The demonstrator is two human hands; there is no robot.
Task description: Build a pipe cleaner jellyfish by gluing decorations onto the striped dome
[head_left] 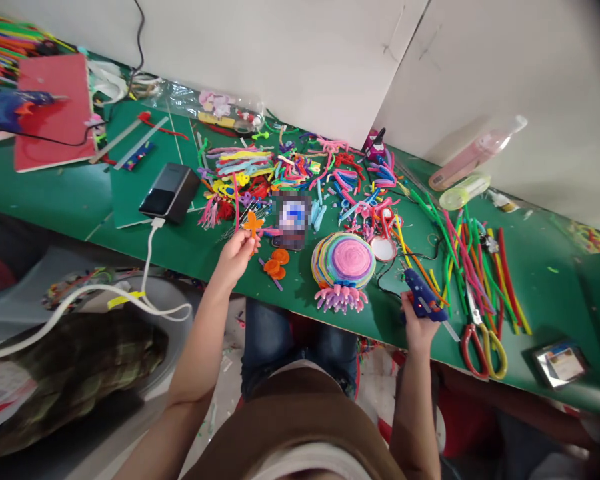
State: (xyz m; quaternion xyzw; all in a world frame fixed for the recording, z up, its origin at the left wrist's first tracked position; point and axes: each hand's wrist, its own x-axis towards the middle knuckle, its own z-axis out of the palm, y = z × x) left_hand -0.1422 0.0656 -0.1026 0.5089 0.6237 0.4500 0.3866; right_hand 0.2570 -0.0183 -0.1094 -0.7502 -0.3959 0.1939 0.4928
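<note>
Between the fingertips of my left hand (237, 257) is a small orange pipe-cleaner flower (253, 223), held just above the green table. My right hand (420, 325) is wrapped around a blue hot glue gun (423, 293), its nozzle pointing away from me and a clear glue stick jutting from its rear. Orange pipe-cleaner coils (276, 263) lie on the table to the right of my left hand. Between my hands sits a round, coiled pastel piece (344, 263) with a pink centre and a purple-pink looped fringe on its near side.
Heaps of colourful pipe-cleaner pieces (290, 163) cover the back of the table (545, 287). Scissors (483, 347) with red and yellow handles lie at the right, near long pipe cleaners (510, 287). A power bank (169, 193) with a white cable and a red notebook (55, 107) are at the left.
</note>
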